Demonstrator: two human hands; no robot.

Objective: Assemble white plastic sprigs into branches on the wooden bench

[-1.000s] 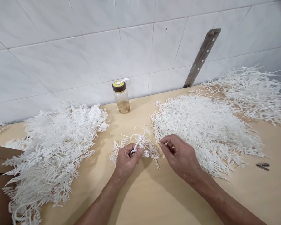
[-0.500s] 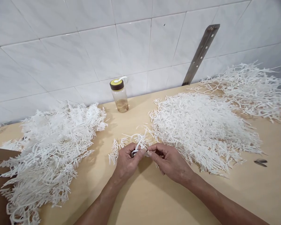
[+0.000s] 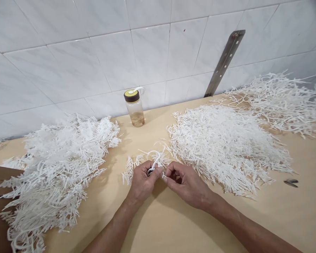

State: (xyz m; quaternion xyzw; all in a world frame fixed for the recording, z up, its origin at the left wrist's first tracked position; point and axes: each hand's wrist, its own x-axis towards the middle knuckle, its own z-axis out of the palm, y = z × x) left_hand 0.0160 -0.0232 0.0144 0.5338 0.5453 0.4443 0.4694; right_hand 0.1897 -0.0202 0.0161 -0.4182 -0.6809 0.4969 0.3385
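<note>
My left hand (image 3: 144, 179) is closed in a pinch around a thin white plastic sprig (image 3: 156, 158), whose curved stem loops up above the fingers. My right hand (image 3: 185, 181) is at the sprig's near end, thumb and curled forefinger closed about a small white tip beside the left thumb. How firmly it grips there is hard to see. Just beyond both hands lie a few loose branched white sprigs (image 3: 131, 167) on the table. A large heap of short white pieces (image 3: 226, 147) spreads to the right of my right hand.
A tall pile of white plastic sprigs (image 3: 60, 165) covers the table's left side. A clear bottle (image 3: 137, 114) with a dark and yellow lid stands near the tiled wall. Bare white stems (image 3: 287, 105) lie at the far right, and a metal bracket (image 3: 225, 63) leans upward against the wall.
My right hand has shifted slightly, its forefinger more curled and a wider gap showing between finger and thumb. My left hand keeps its hold on the sprig.
</note>
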